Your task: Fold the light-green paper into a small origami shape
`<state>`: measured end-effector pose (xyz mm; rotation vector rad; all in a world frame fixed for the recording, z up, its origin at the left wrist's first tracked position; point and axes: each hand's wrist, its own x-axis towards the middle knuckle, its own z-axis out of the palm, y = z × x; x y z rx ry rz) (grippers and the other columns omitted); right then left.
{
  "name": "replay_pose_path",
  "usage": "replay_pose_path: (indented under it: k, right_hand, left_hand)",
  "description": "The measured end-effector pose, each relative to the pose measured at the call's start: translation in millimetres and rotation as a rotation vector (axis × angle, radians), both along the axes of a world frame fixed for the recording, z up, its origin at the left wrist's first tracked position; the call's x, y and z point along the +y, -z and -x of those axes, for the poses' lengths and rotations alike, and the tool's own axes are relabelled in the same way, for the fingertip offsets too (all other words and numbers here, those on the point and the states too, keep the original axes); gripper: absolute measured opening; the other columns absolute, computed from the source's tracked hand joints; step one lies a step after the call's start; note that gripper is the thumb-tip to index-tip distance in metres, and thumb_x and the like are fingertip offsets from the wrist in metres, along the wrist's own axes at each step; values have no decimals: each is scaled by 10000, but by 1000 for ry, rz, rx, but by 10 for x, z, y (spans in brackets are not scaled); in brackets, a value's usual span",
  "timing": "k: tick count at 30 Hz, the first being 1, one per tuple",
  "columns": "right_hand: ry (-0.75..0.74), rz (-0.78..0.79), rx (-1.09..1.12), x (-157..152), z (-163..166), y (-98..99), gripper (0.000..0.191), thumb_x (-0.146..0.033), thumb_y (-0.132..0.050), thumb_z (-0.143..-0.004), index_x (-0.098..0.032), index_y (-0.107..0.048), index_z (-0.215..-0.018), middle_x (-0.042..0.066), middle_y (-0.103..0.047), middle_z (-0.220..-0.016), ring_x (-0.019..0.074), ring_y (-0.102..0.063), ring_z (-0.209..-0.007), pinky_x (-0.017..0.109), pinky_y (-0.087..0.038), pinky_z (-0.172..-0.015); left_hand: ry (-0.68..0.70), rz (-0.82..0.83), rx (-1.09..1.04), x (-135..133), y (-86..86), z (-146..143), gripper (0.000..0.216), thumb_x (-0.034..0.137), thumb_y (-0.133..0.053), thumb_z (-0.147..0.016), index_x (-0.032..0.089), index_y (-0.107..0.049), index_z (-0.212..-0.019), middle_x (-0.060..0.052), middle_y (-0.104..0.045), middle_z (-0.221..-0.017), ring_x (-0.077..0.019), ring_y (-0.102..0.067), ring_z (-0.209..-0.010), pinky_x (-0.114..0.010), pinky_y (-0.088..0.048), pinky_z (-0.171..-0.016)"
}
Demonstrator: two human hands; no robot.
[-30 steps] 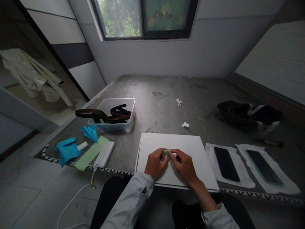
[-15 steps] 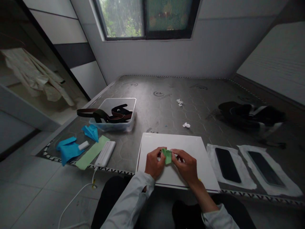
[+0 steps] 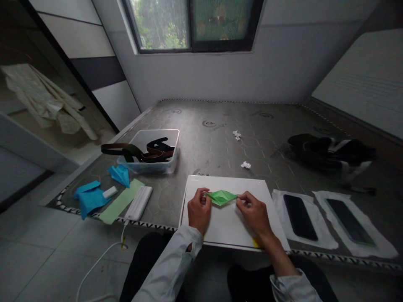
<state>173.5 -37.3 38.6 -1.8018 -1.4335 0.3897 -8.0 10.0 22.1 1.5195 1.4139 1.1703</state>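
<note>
A green folded paper [image 3: 222, 197], shaped like a small boat with pointed ends, stretches between my two hands above a white box [image 3: 226, 228]. My left hand [image 3: 199, 210] pinches its left tip between thumb and fingers. At the opposite tip, my right hand [image 3: 254, 212] grips the paper the same way. The curled fingers hide both ends of the paper. Both hands are over the flat top of the box, which lies at the near edge of the grey mat.
Left of the box lie a white power strip [image 3: 138, 203], a green paper strip [image 3: 121, 203] and blue paper [image 3: 91, 199]. Behind them, a clear plastic bin [image 3: 171, 165] holds belts. Two phones [image 3: 300, 217] rest on white tissues at right, near a black bag [image 3: 330, 155].
My hands have moved apart, the right one to the right and the left slightly left. Between them the green paper has gone from a compact, upright folded piece to a wide boat shape.
</note>
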Motion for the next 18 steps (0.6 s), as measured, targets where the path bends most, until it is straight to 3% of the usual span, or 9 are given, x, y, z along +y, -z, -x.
replay_pose_path:
  k: [4, 9, 12, 15, 18]
  right_hand:
    - [-26, 71, 25, 5, -20, 4, 144, -305, -534, -793, -233, -524, -669, 12, -720, -780, 168, -639, -633, 263, -481, -649]
    - [-66, 47, 70, 3, 66, 11, 107, -286, -537, -791, -234, -508, -703, 40, -734, -898, 182, -661, -703, 290, -507, -686]
    - [-93, 15, 34, 1, 101, 24, 66, -290, -548, -807, -226, -559, -817, 29, -724, -855, 184, -668, -724, 294, -513, -695]
    - [-138, -6, 9, -7, 109, 33, 181, -270, -554, -837, -236, -578, -1013, 10, -718, -898, 170, -678, -761, 286, -523, -721]
    - [-217, -43, -42, -16, 108, 39, 204, -285, -534, -883, -260, -597, -1075, 11, -711, -962, 173, -681, -811, 296, -536, -752]
  left_hand:
    - [-19, -19, 23, 0, 9, 2, 152, 175, -546, -813, 205, -611, -947, 3, -714, -777, -112, -656, -592, -191, -498, -596]
    - [46, -78, 182, -23, 50, -5, 110, 203, -580, -831, 222, -666, -896, 14, -699, -719, -117, -640, -586, -200, -485, -583]
    - [108, -127, 224, -35, 73, -6, 123, 191, -594, -835, 230, -693, -896, 11, -728, -824, -119, -651, -648, -204, -489, -608]
    - [133, -172, 222, -35, 84, -4, 119, 181, -623, -827, 230, -703, -900, 16, -734, -874, -111, -646, -658, -202, -492, -614]
    - [161, -223, 220, -29, 88, -2, 118, 183, -643, -825, 235, -718, -899, 8, -731, -925, -106, -656, -705, -197, -502, -645]
